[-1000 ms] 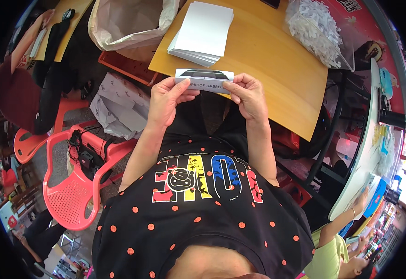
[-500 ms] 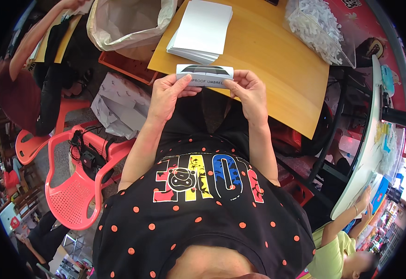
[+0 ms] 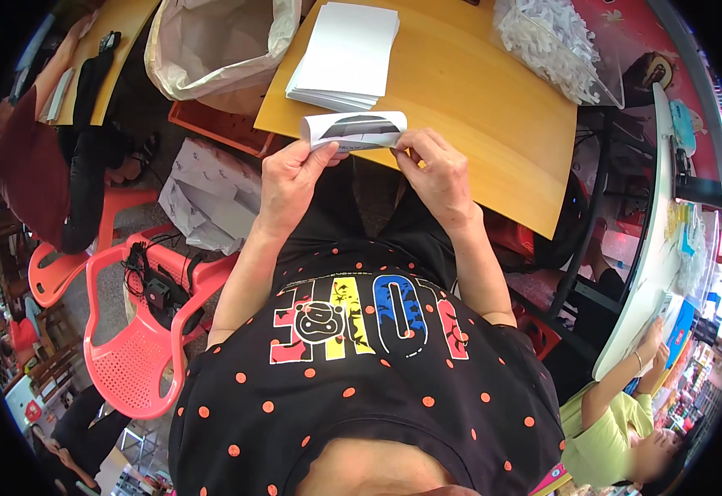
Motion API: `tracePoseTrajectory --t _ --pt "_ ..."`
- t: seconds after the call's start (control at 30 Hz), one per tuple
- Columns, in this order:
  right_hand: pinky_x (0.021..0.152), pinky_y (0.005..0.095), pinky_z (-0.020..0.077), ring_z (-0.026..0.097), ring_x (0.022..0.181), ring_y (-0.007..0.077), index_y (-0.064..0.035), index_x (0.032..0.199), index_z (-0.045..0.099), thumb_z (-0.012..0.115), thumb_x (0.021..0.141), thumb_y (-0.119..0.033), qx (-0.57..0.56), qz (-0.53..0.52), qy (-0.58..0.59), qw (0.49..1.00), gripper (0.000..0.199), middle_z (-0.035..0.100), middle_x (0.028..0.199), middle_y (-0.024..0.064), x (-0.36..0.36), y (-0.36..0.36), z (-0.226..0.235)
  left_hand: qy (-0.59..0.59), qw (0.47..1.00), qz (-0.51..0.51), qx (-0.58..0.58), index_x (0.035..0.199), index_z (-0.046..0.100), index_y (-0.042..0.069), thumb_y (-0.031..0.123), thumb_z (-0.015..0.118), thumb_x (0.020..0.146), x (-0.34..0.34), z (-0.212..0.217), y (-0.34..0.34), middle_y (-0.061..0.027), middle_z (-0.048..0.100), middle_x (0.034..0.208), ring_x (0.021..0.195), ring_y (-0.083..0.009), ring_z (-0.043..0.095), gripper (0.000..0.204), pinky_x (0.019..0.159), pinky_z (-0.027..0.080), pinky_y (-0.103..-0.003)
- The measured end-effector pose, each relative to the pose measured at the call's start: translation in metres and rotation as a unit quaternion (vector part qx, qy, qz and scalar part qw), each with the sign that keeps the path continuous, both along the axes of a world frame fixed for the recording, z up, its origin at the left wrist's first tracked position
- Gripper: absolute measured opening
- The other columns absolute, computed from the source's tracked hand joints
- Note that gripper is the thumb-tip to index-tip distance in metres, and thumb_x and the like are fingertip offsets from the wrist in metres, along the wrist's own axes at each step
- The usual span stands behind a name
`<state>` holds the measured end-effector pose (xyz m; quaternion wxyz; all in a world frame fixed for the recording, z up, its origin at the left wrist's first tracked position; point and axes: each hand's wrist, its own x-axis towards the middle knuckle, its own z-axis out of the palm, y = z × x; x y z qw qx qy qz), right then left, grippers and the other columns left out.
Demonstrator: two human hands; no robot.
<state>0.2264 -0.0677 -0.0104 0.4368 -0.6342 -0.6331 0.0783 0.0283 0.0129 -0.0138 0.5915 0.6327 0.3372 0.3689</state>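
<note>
You grip a curled printed sheet at the upper centre of the frame, where the likeliest mishap, judging by its bowed shape, is a crease: uneven pressure from your two pinches could kink the paper across its dark picture. A slack hold at either lower corner might let the curl spring open, since the top edge appears free of any finger. The grip looks lopsided too, with your left hand taking more of the paper than your right hand, so an uneven pull could skew it. Just beyond, near the sheet's top edge, a stack of white sheets sits on the wooden surface, and a careless push forward could nudge its loosely squared edges out of line. The sheet itself spans the gap between your hands, in front of the stack and across the near edge of the surface as the frame shows it; whether it touches the wood, you cannot tell from this angle. Your left hand clasps its lower left part, thumb on top and fingers tucked behind; your right hand pinches its lower right corner between thumb and forefinger, the remaining fingers folded in.
</note>
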Motion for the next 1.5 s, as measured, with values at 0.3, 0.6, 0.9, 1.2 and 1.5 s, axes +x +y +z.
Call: tracePoseTrajectory --t 0.3,0.6,0.9,1.2,1.5 --pt "0.062 0.0337 0.0493 0.060 0.070 0.0268 -0.0031 0.082 0.057 0.066 0.071 0.004 -0.005 0.032 -0.037 0.999 0.015 0.058 0.080 0.0098 0.000 0.004 0.000 0.089 0.978 0.061 0.180 0.090 0.063 -0.002 0.010 0.065 0.087 0.004 0.005 -0.014 -0.0145 0.063 0.073 0.060 -0.0185 0.061 0.013 0.055 0.046 -0.028" --pt "0.061 0.0318 0.0498 0.061 0.069 0.0238 -0.0031 0.084 0.058 0.067 0.071 0.005 0.027 0.001 -0.019 0.999 0.018 0.059 0.082 0.0094 -0.002 0.003 -0.005 0.131 0.964 0.062 0.224 0.096 0.064 -0.004 0.007 0.062 0.088 0.003 0.007 -0.018 -0.0128 0.066 0.080 0.072 -0.0184 0.063 0.013 0.065 0.050 -0.028" --pt "0.061 0.0297 0.0482 0.060 0.071 0.0211 -0.0022 0.079 0.059 0.065 0.075 -0.001 -0.065 -0.019 0.089 0.994 0.007 0.061 0.077 0.0072 -0.002 -0.001 0.001 0.118 0.952 0.070 0.275 0.093 0.063 -0.002 0.007 0.064 0.086 0.002 0.012 -0.019 -0.0144 0.064 0.077 0.067 -0.0247 0.062 0.012 0.059 0.048 -0.031" --pt "0.070 0.0236 0.0464 0.058 0.076 0.0079 0.0023 0.095 0.068 0.066 0.085 -0.018 -0.229 0.051 0.341 0.910 0.022 0.067 0.082 0.0040 0.030 -0.004 0.006 0.115 0.917 0.039 0.379 0.087 0.062 -0.002 0.006 0.067 0.082 -0.006 0.022 -0.011 -0.0150 0.062 0.074 0.063 -0.0302 0.060 0.011 0.054 0.046 -0.035" --pt "0.071 0.0247 0.0464 0.057 0.075 0.0080 0.0019 0.093 0.068 0.066 0.084 -0.021 -0.306 0.091 0.320 0.892 0.024 0.065 0.079 0.0029 0.028 -0.005 0.001 0.111 0.909 0.011 0.402 0.082 0.061 -0.002 0.006 0.070 0.079 -0.013 0.018 -0.010 -0.0145 0.062 0.074 0.063 -0.0296 0.061 0.012 0.055 0.048 -0.035"
